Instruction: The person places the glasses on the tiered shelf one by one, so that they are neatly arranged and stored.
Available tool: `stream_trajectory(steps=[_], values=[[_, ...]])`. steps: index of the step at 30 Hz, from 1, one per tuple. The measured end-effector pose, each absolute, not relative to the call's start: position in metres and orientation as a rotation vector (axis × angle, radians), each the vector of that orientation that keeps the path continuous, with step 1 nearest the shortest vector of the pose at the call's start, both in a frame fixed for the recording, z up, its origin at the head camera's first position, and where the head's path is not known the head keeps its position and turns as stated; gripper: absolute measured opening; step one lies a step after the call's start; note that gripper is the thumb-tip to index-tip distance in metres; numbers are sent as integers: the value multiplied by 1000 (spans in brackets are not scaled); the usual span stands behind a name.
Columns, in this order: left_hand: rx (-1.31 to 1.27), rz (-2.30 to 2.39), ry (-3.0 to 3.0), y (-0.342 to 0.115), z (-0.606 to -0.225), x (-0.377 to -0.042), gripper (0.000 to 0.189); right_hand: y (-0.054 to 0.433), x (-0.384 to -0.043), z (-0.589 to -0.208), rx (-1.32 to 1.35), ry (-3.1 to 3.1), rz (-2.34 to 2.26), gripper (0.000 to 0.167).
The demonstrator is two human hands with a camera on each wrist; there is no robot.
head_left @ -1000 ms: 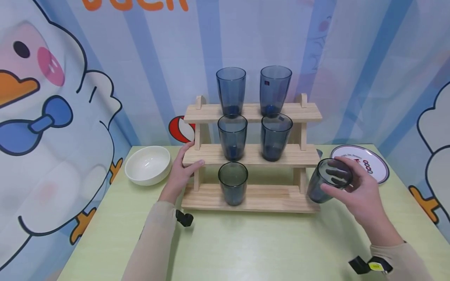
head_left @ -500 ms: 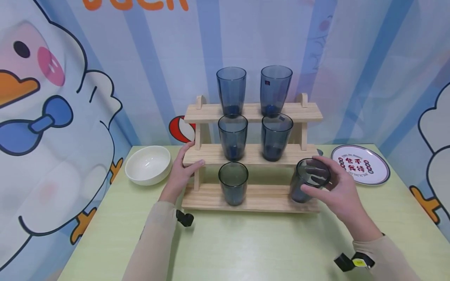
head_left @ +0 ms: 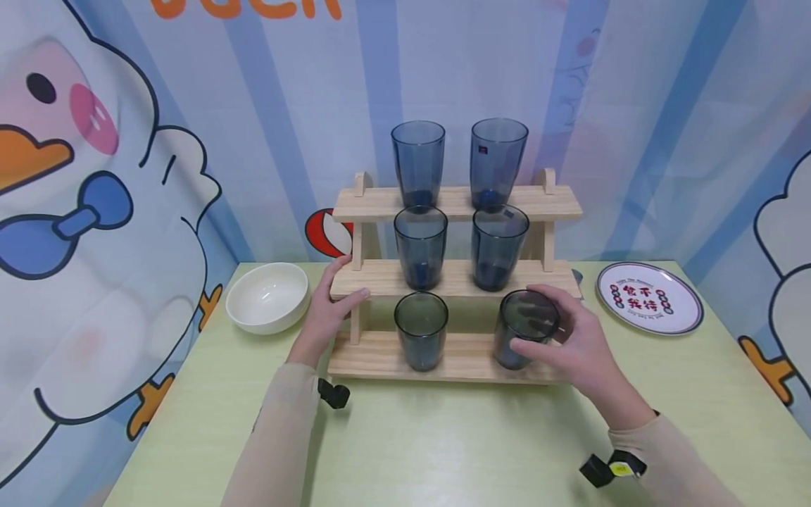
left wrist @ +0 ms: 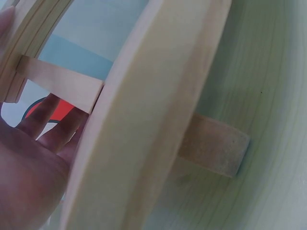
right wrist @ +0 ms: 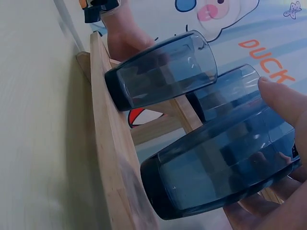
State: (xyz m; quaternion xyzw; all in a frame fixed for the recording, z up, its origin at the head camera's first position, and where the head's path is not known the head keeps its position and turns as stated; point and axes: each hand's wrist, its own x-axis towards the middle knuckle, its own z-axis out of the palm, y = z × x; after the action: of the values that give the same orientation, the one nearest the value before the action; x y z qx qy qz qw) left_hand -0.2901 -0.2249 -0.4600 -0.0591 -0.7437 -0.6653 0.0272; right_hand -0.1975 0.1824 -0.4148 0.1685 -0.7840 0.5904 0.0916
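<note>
My right hand (head_left: 579, 341) grips a blue-grey glass tumbler (head_left: 514, 325) by its upper part, thumb in front and fingers behind. This glass (right wrist: 211, 167) is close over the right part of the bottom board of a wooden three-tier shelf (head_left: 472, 366), slightly tilted. To its left a matching glass (head_left: 422, 334) stands upright on the same board. At the left end of the middle board, my left hand (head_left: 324, 310) holds the shelf, thumb in front and fingers behind. The left wrist view shows its palm and fingers (left wrist: 57, 127) behind the wood.
Two glasses (head_left: 421, 250) stand on the middle board and two more, one being the tall glass (head_left: 498, 158), on the top board. Left of the shelf lies a white bowl (head_left: 266, 299); a printed plate (head_left: 649, 324) lies right. A patterned cloth (head_left: 285, 105) hangs behind.
My right hand has carried its glass leftward from beside the shelf's right end to over the bottom board, uncovering the plate. The left hand has stayed on the shelf.
</note>
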Motion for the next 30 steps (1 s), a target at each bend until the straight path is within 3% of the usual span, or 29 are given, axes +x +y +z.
stream_trajectory(steps=[30], values=[[-168,-2064,-2295,-225,-459,-289,72,157,-209,-423,576,-2368,1831,73]])
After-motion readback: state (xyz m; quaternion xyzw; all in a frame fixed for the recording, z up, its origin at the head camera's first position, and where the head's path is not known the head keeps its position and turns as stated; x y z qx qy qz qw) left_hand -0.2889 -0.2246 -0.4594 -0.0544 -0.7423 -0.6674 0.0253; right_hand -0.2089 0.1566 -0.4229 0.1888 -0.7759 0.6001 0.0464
